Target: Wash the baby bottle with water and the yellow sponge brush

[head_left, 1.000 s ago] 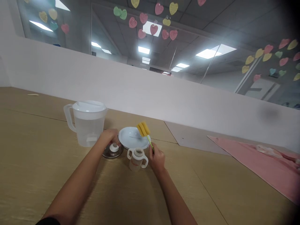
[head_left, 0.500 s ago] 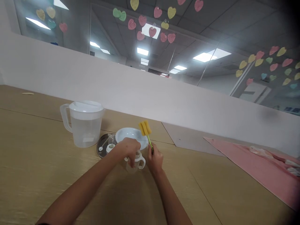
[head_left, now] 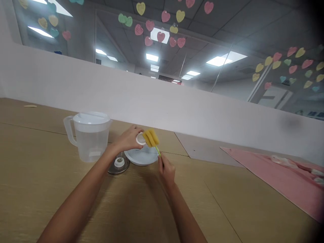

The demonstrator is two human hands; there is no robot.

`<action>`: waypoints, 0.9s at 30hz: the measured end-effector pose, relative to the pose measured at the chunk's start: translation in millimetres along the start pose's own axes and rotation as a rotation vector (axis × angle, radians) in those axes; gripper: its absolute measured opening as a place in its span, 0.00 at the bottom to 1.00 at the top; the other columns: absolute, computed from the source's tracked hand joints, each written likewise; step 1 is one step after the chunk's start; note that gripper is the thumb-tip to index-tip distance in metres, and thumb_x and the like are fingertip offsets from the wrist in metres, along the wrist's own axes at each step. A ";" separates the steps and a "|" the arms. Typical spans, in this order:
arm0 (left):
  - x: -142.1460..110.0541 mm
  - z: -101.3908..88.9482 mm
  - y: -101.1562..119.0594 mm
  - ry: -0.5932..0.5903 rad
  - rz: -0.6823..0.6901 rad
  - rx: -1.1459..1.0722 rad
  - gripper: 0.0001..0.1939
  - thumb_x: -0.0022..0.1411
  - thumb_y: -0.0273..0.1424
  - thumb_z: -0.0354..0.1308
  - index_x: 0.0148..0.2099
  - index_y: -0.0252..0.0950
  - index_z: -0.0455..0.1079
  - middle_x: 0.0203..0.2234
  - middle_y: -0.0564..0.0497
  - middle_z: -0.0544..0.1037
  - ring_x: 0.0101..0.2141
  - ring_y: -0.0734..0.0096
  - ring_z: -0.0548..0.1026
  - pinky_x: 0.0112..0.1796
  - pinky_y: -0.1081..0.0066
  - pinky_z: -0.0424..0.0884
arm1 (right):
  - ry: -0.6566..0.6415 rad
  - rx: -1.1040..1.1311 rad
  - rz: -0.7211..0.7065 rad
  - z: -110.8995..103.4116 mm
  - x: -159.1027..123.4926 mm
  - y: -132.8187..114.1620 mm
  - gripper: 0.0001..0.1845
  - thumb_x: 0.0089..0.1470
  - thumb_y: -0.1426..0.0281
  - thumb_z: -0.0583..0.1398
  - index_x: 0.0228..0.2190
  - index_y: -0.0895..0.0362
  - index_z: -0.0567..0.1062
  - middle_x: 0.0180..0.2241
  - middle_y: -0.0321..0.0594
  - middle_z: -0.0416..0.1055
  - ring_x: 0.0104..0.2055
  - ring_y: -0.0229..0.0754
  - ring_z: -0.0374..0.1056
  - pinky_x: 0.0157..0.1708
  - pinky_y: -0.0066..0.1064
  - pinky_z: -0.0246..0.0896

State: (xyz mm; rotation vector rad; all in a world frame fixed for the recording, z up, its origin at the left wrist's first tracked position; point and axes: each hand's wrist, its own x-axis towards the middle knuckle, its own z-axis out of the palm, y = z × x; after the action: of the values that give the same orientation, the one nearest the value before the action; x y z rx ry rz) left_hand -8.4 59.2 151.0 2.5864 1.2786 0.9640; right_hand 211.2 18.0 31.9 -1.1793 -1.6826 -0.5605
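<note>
My left hand point(head_left: 129, 139) is closed around the clear baby bottle point(head_left: 141, 138), lifted above the white bowl point(head_left: 141, 158). Of the bottle only a white ring with a clear middle shows; fingers hide the rest. In my right hand point(head_left: 167, 169) is a bottle brush point(head_left: 151, 137) with a yellow sponge head and a thin green handle. Its sponge is right beside the bottle's ring, in front of it or at it; whether they touch I cannot tell. A round metal tray point(head_left: 116, 171) left of the bowl carries a white bottle collar point(head_left: 119, 162), partly behind my left forearm.
A clear lidded pitcher point(head_left: 91, 141) with liquid stands to the left, its handle pointing left. On the right lies a pink cloth point(head_left: 273, 179) with some white items on it. A white wall point(head_left: 162, 101) and glass panels rise behind the wooden table point(head_left: 136, 209).
My left hand has lifted the bottle from the table, up and over the bowl. The brush head has tilted left and now sits beside the bottle.
</note>
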 end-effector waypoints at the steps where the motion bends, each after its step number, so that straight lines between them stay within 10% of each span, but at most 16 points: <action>1: 2.0 3.8 -3.8 0.039 0.007 0.016 0.27 0.44 0.33 0.61 0.49 0.35 0.65 0.44 0.46 0.69 0.45 0.60 0.69 0.45 0.65 0.66 | -0.015 0.003 -0.018 -0.5 0.9 0.3 0.21 0.63 0.65 0.47 0.44 0.61 0.75 0.31 0.46 0.76 0.27 0.35 0.71 0.28 0.22 0.61; 14: 6.9 19.9 -14.6 0.104 0.152 0.522 0.19 0.51 0.18 0.52 0.45 0.36 0.69 0.40 0.45 0.72 0.43 0.58 0.66 0.41 0.63 0.62 | -0.212 -0.145 -0.078 -0.6 3.7 4.2 0.20 0.61 0.65 0.47 0.42 0.57 0.77 0.21 0.39 0.73 0.19 0.31 0.64 0.20 0.23 0.49; 27: 6.9 40.5 0.4 0.063 0.323 0.547 0.18 0.51 0.15 0.51 0.41 0.37 0.71 0.37 0.45 0.72 0.43 0.59 0.66 0.45 0.57 0.54 | -0.202 -0.243 -0.109 6.6 -4.7 0.6 0.18 0.61 0.67 0.48 0.41 0.57 0.76 0.20 0.39 0.72 0.17 0.32 0.63 0.18 0.23 0.45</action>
State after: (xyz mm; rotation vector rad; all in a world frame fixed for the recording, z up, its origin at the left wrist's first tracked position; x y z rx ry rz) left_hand 18.4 71.4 122.4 3.2857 1.3144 0.8317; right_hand 209.1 21.4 24.9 -1.3594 -1.8992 -0.7509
